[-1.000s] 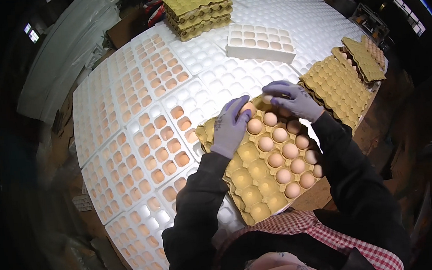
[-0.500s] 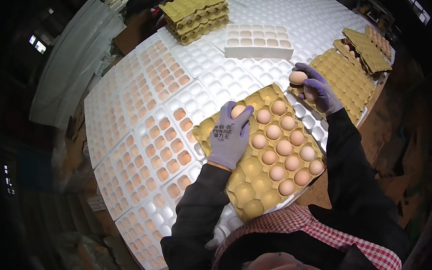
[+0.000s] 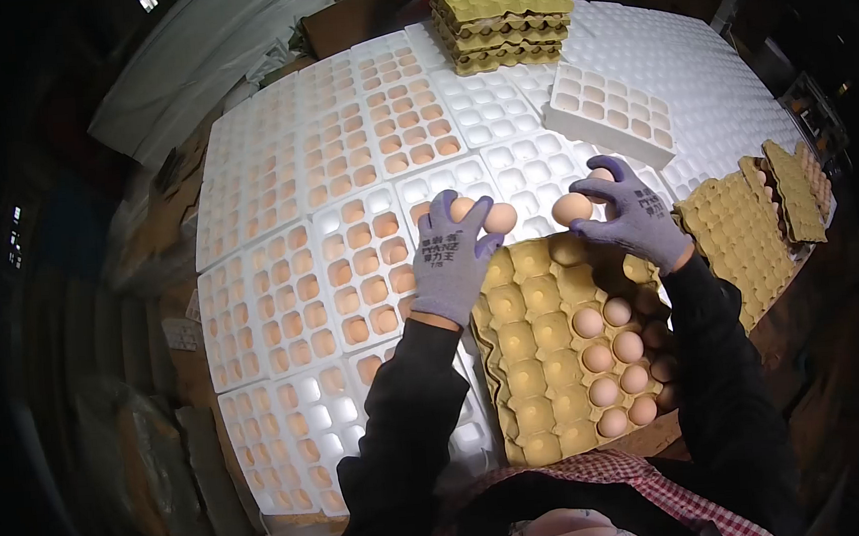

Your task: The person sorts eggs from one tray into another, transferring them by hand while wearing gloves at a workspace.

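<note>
Holding two eggs at once in gloved fingers calls for a light, even grip. The left hand [image 3: 442, 264] has its fingers closed around one egg [image 3: 462, 210], with a second egg [image 3: 502, 217] just beside it past the fingertips. The right hand [image 3: 639, 217] grips a front egg [image 3: 573, 208] between thumb and fingers, and a rear egg [image 3: 600, 178] sits partly behind the fingers; how firmly that one is held is hard to tell from this angle. Both pairs are near the upper edge of the yellow egg tray [image 3: 516, 340], whose tray eggs [image 3: 627, 346] sit in rows toward the right forearm. White foam trays [image 3: 401, 201], many of their pockets filled, spread out to the left and beyond on the tabletop. Good handling here would mean pressing with the soft pads rather than the tips, keeping the two shells in each hand from knocking, and leaving a gap between the hands so the inner eggs do not meet. Lowering the right wrist too far could brush the shaded tray eggs below, so a raised forearm seems wiser.
</note>
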Available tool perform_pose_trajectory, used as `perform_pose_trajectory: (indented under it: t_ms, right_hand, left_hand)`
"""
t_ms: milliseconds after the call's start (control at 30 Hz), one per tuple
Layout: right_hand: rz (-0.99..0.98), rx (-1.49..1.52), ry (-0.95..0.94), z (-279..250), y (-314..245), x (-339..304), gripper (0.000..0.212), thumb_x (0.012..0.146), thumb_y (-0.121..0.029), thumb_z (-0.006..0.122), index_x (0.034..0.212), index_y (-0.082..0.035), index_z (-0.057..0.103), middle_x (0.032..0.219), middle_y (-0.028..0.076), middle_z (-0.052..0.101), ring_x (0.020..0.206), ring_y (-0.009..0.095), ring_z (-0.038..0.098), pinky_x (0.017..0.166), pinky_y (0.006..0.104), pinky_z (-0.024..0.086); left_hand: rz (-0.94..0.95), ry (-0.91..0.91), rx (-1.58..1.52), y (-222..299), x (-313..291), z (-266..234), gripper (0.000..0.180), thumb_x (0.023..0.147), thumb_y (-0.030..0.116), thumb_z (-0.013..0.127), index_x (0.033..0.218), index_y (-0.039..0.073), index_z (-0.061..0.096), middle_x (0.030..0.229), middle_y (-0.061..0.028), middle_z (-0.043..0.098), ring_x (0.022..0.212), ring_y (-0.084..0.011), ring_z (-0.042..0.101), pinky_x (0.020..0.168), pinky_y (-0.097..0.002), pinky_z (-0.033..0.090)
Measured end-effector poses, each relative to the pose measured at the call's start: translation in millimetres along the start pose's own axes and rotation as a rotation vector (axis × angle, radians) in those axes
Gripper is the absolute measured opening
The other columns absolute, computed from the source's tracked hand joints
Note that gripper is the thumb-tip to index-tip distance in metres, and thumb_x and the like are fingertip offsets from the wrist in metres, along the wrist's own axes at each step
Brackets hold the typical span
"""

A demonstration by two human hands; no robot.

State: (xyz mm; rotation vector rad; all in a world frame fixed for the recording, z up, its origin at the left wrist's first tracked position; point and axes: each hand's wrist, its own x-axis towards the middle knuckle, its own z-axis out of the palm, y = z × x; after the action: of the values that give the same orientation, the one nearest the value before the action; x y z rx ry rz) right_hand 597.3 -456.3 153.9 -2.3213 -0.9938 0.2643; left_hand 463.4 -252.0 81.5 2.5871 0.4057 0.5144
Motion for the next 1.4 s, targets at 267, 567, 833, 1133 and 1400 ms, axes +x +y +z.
perform_pose_trajectory:
  t_ms: [267,567,833,1133,1400]
  right_hand:
    - [-0.049,-0.542,-0.407,135.9,39.8,137.4,0.042,0.078,-0.038,0.063,0.117,-0.022,0.061,0.115,0.015,0.051,0.102,0.033,0.057,0.085,0.0401,0.049]
    - [-0.386,-0.367,-0.085,171.9,47.2,200.7,0.034,0.091,-0.036,0.047,0.113,-0.012,0.057,0.127,0.012,0.051,0.117,0.031,0.048,0.096,0.0386,0.041]
    - [0.025,0.361,-0.173,55.1,29.7,126.6,0.054,0.094,-0.049,0.046,0.13,-0.009,0.054,0.125,0.012,0.059,0.113,0.025,0.056,0.094,0.0332,0.044]
    - [0.328,0.255,0.097,-36.2,33.1,-99.6,0.041,0.089,-0.037,0.058,0.12,-0.011,0.062,0.109,0.01,0.062,0.103,0.024,0.058,0.088,0.0324,0.047]
    - [0.286,0.249,0.09,-8.4,77.4,-147.5,0.041,0.087,-0.036,0.056,0.119,-0.011,0.058,0.098,0.012,0.061,0.087,0.021,0.062,0.08,0.0321,0.049]
  left_hand:
    - [-0.092,-0.317,-0.002,-86.7,54.7,76.6,0.039,0.088,0.03,0.053,0.125,0.017,0.053,0.124,-0.0198,0.045,0.109,-0.035,0.05,0.089,-0.0435,0.046]
    - [-0.173,0.331,-0.479,-113.4,108.6,108.6,0.041,0.094,0.026,0.048,0.129,0.006,0.051,0.132,-0.0169,0.051,0.124,-0.0316,0.046,0.102,-0.0356,0.037]
    - [-0.211,-0.258,-0.011,-142.6,115.2,99.9,0.057,0.095,0.037,0.041,0.147,0.016,0.027,0.151,-0.012,0.029,0.139,-0.0291,0.028,0.111,-0.0461,0.022]
    - [-0.236,-0.485,0.345,-103.1,133.9,90.6,0.064,0.089,0.054,0.046,0.145,0.024,0.033,0.154,-0.0088,0.023,0.141,-0.0316,0.02,0.11,-0.0498,0.021]
    - [0.522,-0.482,-0.185,97.7,-18.7,27.8,0.038,0.082,0.035,0.066,0.106,0.006,0.06,0.099,-0.0094,0.056,0.096,-0.0266,0.054,0.09,-0.0376,0.042]
